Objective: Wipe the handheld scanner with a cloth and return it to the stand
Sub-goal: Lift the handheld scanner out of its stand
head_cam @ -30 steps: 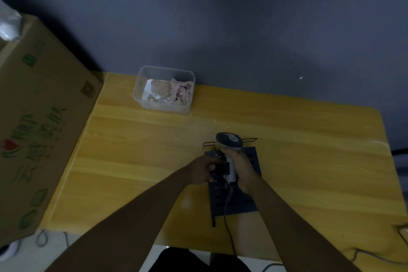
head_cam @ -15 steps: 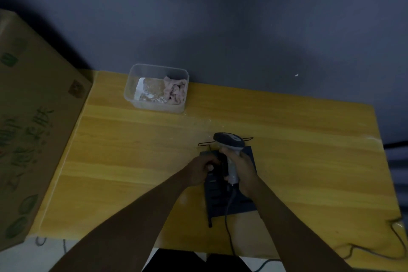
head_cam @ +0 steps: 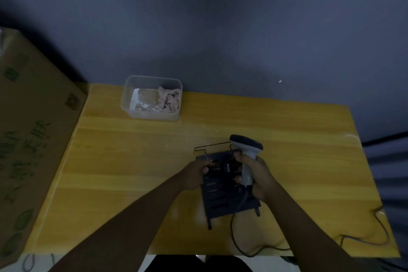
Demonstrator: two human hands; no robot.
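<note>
My right hand [head_cam: 256, 174] grips the handle of the grey handheld scanner [head_cam: 248, 150], whose dark head points left and away, just above the right side of the dark slotted stand [head_cam: 220, 196]. The stand lies on the yellow wooden table [head_cam: 132, 161], and my left hand [head_cam: 197, 172] holds its upper left edge. The scanner's cable [head_cam: 234, 223] trails toward me over the stand. A pinkish cloth [head_cam: 169, 99] lies crumpled in a clear plastic tub [head_cam: 132, 104] at the table's far left.
A large cardboard box [head_cam: 33, 139] stands against the table's left edge. The cable loops along the front edge and off to the right [head_cam: 375, 238]. A dark wall rises right behind the table.
The scanner in my right hand has shifted a little to the right, off the middle of the stand. My left hand stays on the stand's left edge.
</note>
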